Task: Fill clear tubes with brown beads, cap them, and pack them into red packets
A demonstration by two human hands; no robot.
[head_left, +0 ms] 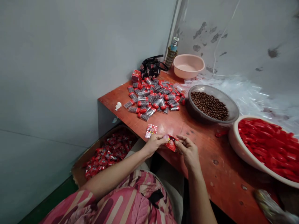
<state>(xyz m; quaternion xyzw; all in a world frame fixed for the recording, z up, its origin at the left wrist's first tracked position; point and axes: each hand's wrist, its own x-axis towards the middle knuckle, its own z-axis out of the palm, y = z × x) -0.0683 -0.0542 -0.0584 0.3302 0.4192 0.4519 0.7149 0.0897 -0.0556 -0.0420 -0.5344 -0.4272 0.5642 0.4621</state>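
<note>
Between my two hands, over the table's near edge, is a small red printed packet (171,143). My left hand (154,144) pinches its left side, and my right hand (188,151) grips its right side. Just beyond my left hand, a similar red-and-white packet (151,131) lies flat on the table. Farther back is a pile of clear tubes with red caps (149,99), filled with dark balls. What is inside the held packet is hidden.
On the orange table (210,149) stand a grey bowl of brown balls (209,105), a white basin of red plastic pieces (243,152), a pink basin (188,66), a black bag (150,68) and a bottle (172,53). Clear plastic tubes (247,93) are heaped behind. A box of red packets (108,151) sits below left.
</note>
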